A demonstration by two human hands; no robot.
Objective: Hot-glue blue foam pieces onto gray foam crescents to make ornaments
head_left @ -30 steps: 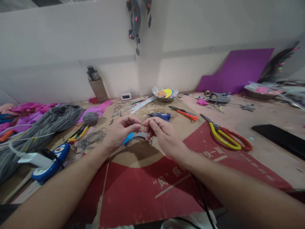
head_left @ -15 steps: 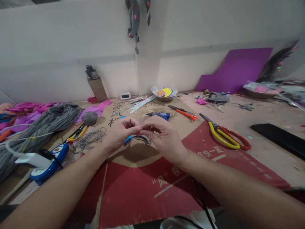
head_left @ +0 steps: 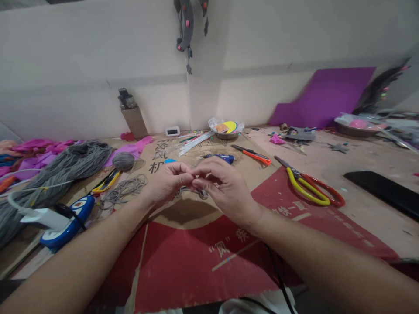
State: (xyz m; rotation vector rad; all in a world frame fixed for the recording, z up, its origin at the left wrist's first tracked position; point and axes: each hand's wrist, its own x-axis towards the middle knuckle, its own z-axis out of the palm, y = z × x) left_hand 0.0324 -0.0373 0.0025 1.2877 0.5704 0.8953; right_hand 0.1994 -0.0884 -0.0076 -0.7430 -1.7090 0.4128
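Observation:
My left hand (head_left: 172,181) and my right hand (head_left: 224,181) meet fingertip to fingertip over the cardboard sheet (head_left: 183,266). Both are closed in a pinch, and whatever lies between the fingertips is too small or too hidden to make out. Below the fingers some thin grey yarn (head_left: 203,193) shows, partly covered by the hands. A bit of bright blue material (head_left: 170,161) peeks out behind my left hand. Just beyond the fingers lies a blue glue gun (head_left: 224,158), its near side blocked by my right hand.
On the right are an orange utility knife (head_left: 257,156), scissors with yellow and red handles (head_left: 310,187) and a black phone (head_left: 382,189). At left lie a grey yarn skein (head_left: 81,161), a yarn ball (head_left: 123,161) and a blue power strip (head_left: 70,222). A bowl (head_left: 225,134) stands behind.
The hands stay pinched together, with only slight finger movement. The blue piece below the fingers is now out of sight, and the grey yarn there sits a little differently.

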